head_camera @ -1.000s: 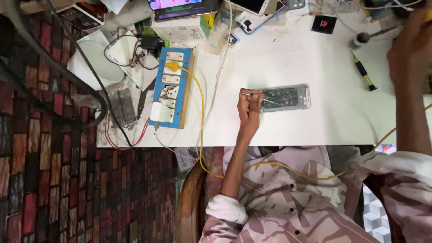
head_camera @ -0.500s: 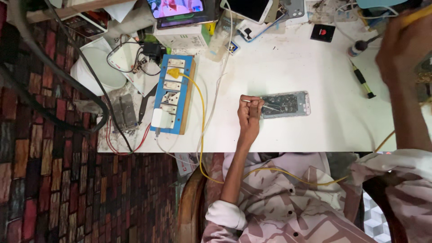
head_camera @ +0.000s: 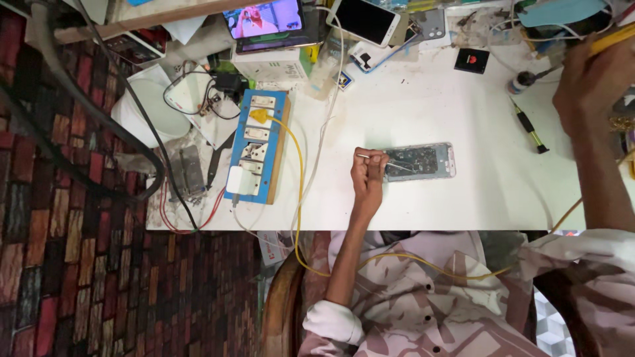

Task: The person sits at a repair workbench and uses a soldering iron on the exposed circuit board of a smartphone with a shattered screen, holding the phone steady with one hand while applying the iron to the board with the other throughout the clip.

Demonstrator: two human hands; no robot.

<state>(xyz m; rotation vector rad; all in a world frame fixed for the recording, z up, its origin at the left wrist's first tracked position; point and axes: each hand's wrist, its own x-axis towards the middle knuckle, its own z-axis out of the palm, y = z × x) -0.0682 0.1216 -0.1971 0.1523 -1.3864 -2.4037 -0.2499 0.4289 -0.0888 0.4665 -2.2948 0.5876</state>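
An opened phone with its insides showing lies flat on the white table. My left hand rests at the phone's left end, fingers closed on thin metal tweezers whose tips reach over the phone's insides. My right hand is raised at the table's far right edge, closed around a yellow-handled tool that runs out of the frame's upper right.
A blue switchboard with a yellow cable lies at the left. At the back stand a phone with a lit screen, a dark phone and a black square. A small screwdriver lies right of the phone.
My left hand has stayed on the phone with the tweezers. My right hand has shifted slightly at the far right, and the yellow tool now shows in it.
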